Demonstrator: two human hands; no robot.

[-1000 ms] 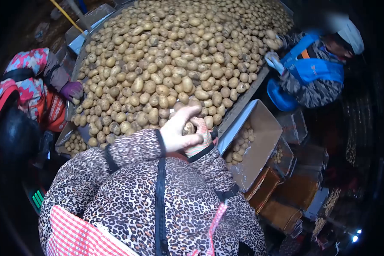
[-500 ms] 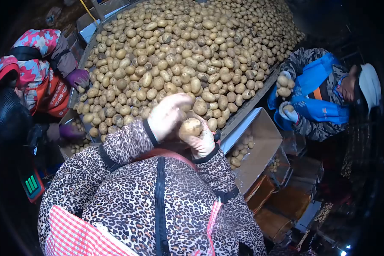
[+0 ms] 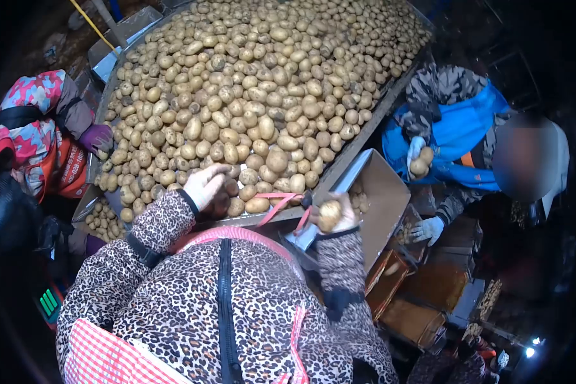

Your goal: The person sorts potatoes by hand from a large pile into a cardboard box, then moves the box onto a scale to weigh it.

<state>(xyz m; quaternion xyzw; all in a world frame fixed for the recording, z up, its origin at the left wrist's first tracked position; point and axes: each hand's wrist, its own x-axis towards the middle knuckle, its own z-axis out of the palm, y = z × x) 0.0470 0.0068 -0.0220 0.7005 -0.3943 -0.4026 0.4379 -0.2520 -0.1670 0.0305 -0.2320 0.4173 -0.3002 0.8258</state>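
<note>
My right hand (image 3: 347,214) is closed around a potato (image 3: 329,216), held over the near right edge of the heap, beside an open cardboard box. My left hand (image 3: 205,185) rests at the near edge of the potato heap (image 3: 237,109), its fingers stretched over several shaded potatoes (image 3: 220,202). Whether its fingertips press on them is hidden. A pink-red strap (image 3: 279,206) lies at the table edge between my hands.
The cardboard box (image 3: 385,198) at my right holds some potatoes. A person in a blue apron (image 3: 454,141) on the right holds potatoes. At left, a person's purple glove (image 3: 97,139) touches the heap. Several crates (image 3: 413,320) stand lower right.
My hands have moved apart: the right went right with the potato towards the box, the left went left onto the heap's edge. The right-hand person's lower glove has reached down towards the boxes.
</note>
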